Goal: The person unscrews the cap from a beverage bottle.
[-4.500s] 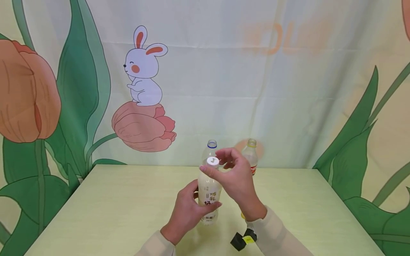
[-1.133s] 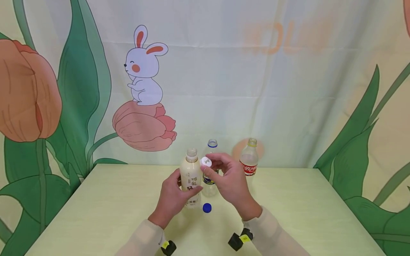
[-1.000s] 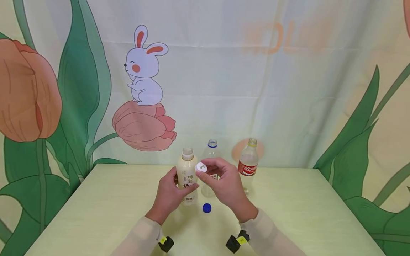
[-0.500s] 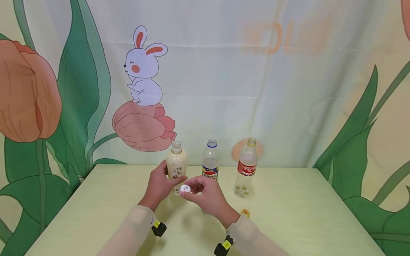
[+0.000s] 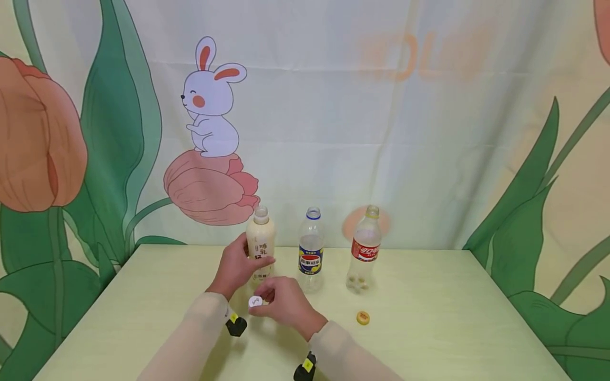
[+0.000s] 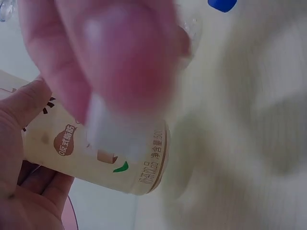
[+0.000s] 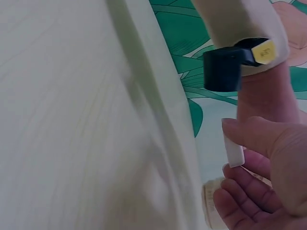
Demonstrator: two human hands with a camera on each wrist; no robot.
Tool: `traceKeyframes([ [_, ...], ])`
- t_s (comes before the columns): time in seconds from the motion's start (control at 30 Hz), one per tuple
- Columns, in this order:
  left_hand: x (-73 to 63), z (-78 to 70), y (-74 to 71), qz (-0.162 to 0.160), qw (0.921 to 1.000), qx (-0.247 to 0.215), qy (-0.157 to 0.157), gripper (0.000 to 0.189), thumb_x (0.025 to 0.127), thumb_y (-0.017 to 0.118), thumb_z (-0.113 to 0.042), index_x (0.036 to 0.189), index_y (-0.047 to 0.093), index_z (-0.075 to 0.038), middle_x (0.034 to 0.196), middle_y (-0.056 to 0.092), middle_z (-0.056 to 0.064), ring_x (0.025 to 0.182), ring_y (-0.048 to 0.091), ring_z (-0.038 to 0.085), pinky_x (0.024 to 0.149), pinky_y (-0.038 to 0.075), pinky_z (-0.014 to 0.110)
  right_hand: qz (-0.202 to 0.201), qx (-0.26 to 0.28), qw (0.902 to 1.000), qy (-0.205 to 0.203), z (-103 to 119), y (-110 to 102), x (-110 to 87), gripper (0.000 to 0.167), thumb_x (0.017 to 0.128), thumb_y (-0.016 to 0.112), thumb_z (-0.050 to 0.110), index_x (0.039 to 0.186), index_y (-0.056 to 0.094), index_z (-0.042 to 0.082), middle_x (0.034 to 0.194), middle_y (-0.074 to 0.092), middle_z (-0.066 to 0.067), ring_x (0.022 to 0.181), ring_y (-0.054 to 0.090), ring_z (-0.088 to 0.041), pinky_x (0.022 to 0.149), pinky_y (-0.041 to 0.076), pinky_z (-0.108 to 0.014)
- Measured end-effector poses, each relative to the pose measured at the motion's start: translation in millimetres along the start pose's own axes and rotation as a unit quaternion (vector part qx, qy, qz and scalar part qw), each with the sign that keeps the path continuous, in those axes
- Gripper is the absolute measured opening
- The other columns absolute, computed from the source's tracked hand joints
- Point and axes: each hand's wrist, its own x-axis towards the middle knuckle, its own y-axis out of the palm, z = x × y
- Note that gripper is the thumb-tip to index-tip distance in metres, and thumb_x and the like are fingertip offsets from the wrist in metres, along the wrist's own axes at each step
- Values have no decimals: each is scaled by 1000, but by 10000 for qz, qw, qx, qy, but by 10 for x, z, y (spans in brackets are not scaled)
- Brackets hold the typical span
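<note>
My left hand (image 5: pixel 236 265) grips a cream-coloured milk tea bottle (image 5: pixel 260 238) round its middle, upright at the left of a row of bottles. Its mouth is uncapped. In the left wrist view the lower label of the bottle (image 6: pixel 115 158) shows, partly covered by blurred fingers. My right hand (image 5: pixel 285 302) pinches a white bottle cap (image 5: pixel 255 301) between thumb and fingers, just in front of the bottle's base. The right wrist view shows the cap (image 7: pixel 234 151) edge-on under the thumb.
A clear bottle with a blue label (image 5: pixel 311 261) stands in the middle, and a clear bottle with a red label (image 5: pixel 366 250) to its right; both are uncapped. A yellow cap (image 5: pixel 363 317) lies in front. A blue cap (image 6: pixel 222 4) shows in the left wrist view.
The white cap has come off the milk tea bottle. Bottle and cap have moved left, the cap also down towards the table. The yellow cap has come into view; the right hand now covers the blue one.
</note>
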Motion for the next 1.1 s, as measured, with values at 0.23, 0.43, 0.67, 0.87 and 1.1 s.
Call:
traceKeyframes([
  [0.23,71,36,16,75,9999,-125,-27,68,84,86,-23,140,50,-11,137,64,15,127,62,36,108,50,57,188,-158,9996,170,-97,167,115,17,77,90,18,88,78,14,77,69,10,71,58,-3,64,52,-19],
  [0.43,101,69,31,87,9998,-195,-17,69,84,87,-23,140,50,-11,138,63,14,127,62,36,109,49,57,-15,-350,9988,337,-159,253,149,19,75,91,17,88,78,12,74,67,9,68,56,-4,62,49,-19],
  [0.67,133,104,55,104,9998,-162,-43,67,85,86,-23,139,50,-10,137,63,16,126,62,36,110,48,58,55,-371,9980,502,-143,298,197,15,77,90,16,87,78,13,74,68,9,69,56,-5,65,50,-20],
  [0.87,152,126,75,130,9998,-112,-117,66,85,85,-23,139,49,-9,137,63,17,126,62,37,110,48,58,79,-453,9968,654,-120,313,201,14,77,90,13,85,79,13,75,70,9,71,56,-6,65,50,-21],
  [1.1,151,117,94,188,9994,-84,-279,68,86,85,-23,140,48,-9,138,62,17,127,61,38,110,47,59,68,-516,9963,678,-128,320,196,16,76,91,14,86,79,12,76,69,8,71,56,-6,66,50,-21],
])
